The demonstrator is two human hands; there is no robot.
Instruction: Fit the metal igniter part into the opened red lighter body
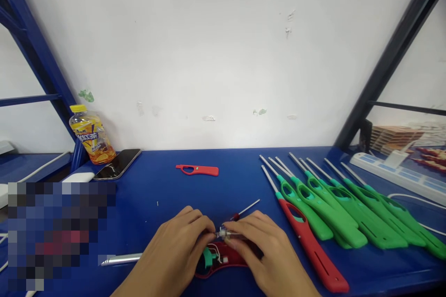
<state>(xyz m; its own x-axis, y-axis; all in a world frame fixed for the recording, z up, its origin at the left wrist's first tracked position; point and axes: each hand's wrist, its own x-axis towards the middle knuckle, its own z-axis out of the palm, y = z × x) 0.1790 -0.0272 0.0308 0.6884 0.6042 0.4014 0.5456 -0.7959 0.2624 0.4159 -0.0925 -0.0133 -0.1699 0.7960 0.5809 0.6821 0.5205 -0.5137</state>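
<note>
My left hand point(186, 241) and my right hand point(263, 250) are close together at the table's front, both closed. Their fingertips pinch a small clear lighter gas tank point(223, 233) with a white valve end; my right fingers cover most of its body. Just below lies an open red lighter shell point(237, 259), partly hidden by both hands. Inside it are a turquoise trigger point(208, 258) and a white wire. A metal tube point(121, 259) shows left of my left wrist. Beyond my right fingers rests a small screwdriver point(248, 208) with a red handle.
On the blue table point(146, 195), a loose red shell half point(200, 170) lies further back. Several green lighters point(348, 213) and one red lighter point(310, 246) lie right. A power strip point(397, 181) is beyond them. A drink bottle point(92, 134) and phone point(118, 164) stand left, near a blurred-out area.
</note>
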